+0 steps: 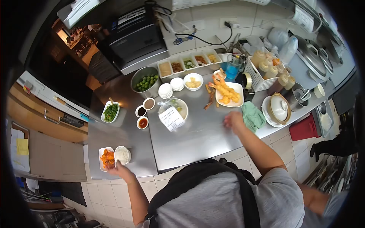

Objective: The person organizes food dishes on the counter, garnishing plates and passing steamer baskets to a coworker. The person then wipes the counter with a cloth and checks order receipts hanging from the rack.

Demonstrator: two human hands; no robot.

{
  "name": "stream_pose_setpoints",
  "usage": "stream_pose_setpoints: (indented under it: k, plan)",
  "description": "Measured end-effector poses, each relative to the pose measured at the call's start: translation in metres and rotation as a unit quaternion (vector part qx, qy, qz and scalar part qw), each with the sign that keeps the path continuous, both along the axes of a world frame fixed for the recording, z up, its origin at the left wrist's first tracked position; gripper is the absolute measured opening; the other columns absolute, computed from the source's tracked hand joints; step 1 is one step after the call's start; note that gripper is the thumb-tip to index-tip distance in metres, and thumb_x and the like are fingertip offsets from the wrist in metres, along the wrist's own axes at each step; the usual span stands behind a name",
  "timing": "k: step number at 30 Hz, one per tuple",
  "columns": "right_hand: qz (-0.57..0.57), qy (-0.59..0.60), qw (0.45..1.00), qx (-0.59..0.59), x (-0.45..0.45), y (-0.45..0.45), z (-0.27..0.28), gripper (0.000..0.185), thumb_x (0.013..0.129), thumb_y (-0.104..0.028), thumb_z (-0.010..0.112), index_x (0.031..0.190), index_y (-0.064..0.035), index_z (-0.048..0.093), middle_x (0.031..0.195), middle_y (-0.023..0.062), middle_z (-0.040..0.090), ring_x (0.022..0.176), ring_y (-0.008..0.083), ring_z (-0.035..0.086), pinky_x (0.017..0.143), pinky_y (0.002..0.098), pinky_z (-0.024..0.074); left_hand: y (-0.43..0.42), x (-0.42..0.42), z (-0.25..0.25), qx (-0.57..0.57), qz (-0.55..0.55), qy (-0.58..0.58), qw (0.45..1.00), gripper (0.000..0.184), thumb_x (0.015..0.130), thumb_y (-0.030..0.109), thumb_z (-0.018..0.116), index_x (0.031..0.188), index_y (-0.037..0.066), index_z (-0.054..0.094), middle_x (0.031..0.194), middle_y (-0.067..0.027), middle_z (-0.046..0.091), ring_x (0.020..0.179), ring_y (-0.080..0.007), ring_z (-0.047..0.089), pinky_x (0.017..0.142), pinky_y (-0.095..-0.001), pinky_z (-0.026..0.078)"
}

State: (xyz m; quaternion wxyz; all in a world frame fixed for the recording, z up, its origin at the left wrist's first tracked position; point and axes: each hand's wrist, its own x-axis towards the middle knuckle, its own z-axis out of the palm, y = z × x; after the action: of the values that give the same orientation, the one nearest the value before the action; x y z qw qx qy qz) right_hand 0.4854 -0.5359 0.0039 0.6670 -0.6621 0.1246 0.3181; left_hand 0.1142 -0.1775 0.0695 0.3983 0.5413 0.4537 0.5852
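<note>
My left hand (121,170) is at the near left corner of the steel counter, its fingers apart at the near rims of two dishes. One is a square white dish of orange-red food (107,156); the other is a white bowl of rice (122,154). I see no firm grip on either. My right hand (232,121) is over the counter, just left of a crumpled green cloth (253,116). Motion smears its fingers, so their closure is unclear. Behind it stands a square white plate of battered fried shrimp (229,94).
Mid-counter are a bagged bowl with a paper slip (172,118), sauce cups (142,122), and greens (110,113). Behind stand a pot of green citrus (145,83) and a bottle basket (262,75). A lidded clay pot (279,108) is at right. Another person's arm shows lower right.
</note>
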Motion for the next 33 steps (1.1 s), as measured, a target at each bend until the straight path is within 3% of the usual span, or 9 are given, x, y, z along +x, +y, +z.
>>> stream_pose_setpoints:
  k: [1,4,8,14,27,29,30,32,33]
  plan:
    - [-0.12,0.015,0.992,-0.019,0.012,-0.013,0.011,0.024,0.089,-0.018,0.044,0.111,-0.0084,0.042,0.075,0.0087,0.061,0.055,0.0149,0.055,0.045,0.0298,0.0442,-0.017,0.021,0.011,0.054,-0.021,0.04,0.998,0.059,0.084,0.001,0.051,0.137,0.003,0.025,0.134,-0.0167,0.034,0.122,-0.0251,0.037,0.101,-0.0393,0.034]
    - [-0.065,-0.007,0.998,-0.026,0.043,-0.036,0.016,0.027,0.091,-0.021,0.041,0.115,-0.0077,0.039,0.078,0.0102,0.062,0.054,0.0145,0.054,0.047,0.0295,0.0464,-0.081,0.091,0.056,0.139,-0.125,0.118,0.975,0.063,0.084,0.0,0.05,0.14,0.004,0.02,0.139,-0.0166,0.03,0.127,-0.0247,0.033,0.105,-0.0381,0.028]
    - [0.005,-0.051,0.999,0.017,0.071,-0.038,-0.007,0.029,0.092,-0.017,0.039,0.116,-0.0017,0.035,0.077,0.013,0.061,0.056,0.0174,0.059,0.049,0.0302,0.0508,-0.147,0.163,0.054,0.179,-0.315,0.034,0.932,0.07,0.08,-0.004,0.054,0.14,0.006,0.019,0.135,-0.0142,0.034,0.124,-0.0244,0.037,0.102,-0.0395,0.032]
    - [0.107,-0.115,0.988,0.009,0.048,-0.064,0.001,0.028,0.091,-0.01,0.038,0.113,0.0064,0.033,0.074,0.0165,0.059,0.053,0.022,0.061,0.044,0.0324,0.0526,-0.227,0.19,0.033,0.132,-0.404,0.031,0.905,0.071,0.078,-0.005,0.052,0.14,0.006,0.018,0.132,-0.0162,0.036,0.122,-0.0251,0.038,0.1,-0.0396,0.033]
    - [0.427,0.039,0.903,0.019,-0.041,-0.07,0.025,0.034,0.092,-0.019,0.044,0.118,0.0023,0.041,0.091,0.0179,0.062,0.07,0.0219,0.064,0.059,0.0332,0.0559,-0.258,0.151,0.015,0.076,-0.306,0.126,0.941,0.067,0.08,-0.005,0.052,0.139,0.009,0.023,0.129,-0.0136,0.037,0.117,-0.0216,0.04,0.094,-0.0352,0.038]
    - [0.57,0.01,0.82,-0.047,-0.001,-0.07,0.02,0.033,0.091,-0.022,0.047,0.114,0.0011,0.048,0.09,0.0146,0.063,0.07,0.0194,0.064,0.059,0.0323,0.0556,-0.258,0.146,0.014,0.075,-0.29,0.134,0.945,0.066,0.08,-0.005,0.052,0.138,0.009,0.023,0.129,-0.0137,0.037,0.116,-0.0217,0.041,0.093,-0.0344,0.038]
    - [0.591,-0.138,0.789,-0.097,0.021,-0.059,-0.005,0.031,0.09,-0.022,0.05,0.114,-0.0026,0.051,0.093,0.014,0.064,0.072,0.0218,0.064,0.064,0.0354,0.0549,-0.258,0.144,0.012,0.073,-0.285,0.135,0.946,0.066,0.08,-0.005,0.052,0.138,0.009,0.023,0.128,-0.0136,0.038,0.115,-0.0217,0.042,0.093,-0.0341,0.039]
    - [0.51,-0.405,0.728,-0.215,0.054,-0.044,-0.018,0.033,0.087,-0.02,0.053,0.118,-0.0085,0.054,0.103,0.014,0.064,0.08,0.0266,0.064,0.075,0.0407,0.053,-0.259,0.139,0.005,0.068,-0.273,0.137,0.95,0.066,0.08,-0.005,0.052,0.138,0.008,0.023,0.127,-0.0135,0.038,0.113,-0.0217,0.043,0.092,-0.0335,0.04]
    - [0.43,-0.44,0.762,-0.205,0.059,-0.036,-0.003,0.035,0.087,-0.019,0.053,0.121,-0.0112,0.053,0.115,0.014,0.058,0.092,0.0284,0.061,0.082,0.0418,0.0498,-0.26,0.136,-0.001,0.039,-0.277,0.16,0.947,0.065,0.08,-0.005,0.052,0.138,0.008,0.023,0.126,-0.0136,0.039,0.112,-0.0215,0.044,0.09,-0.0332,0.042]
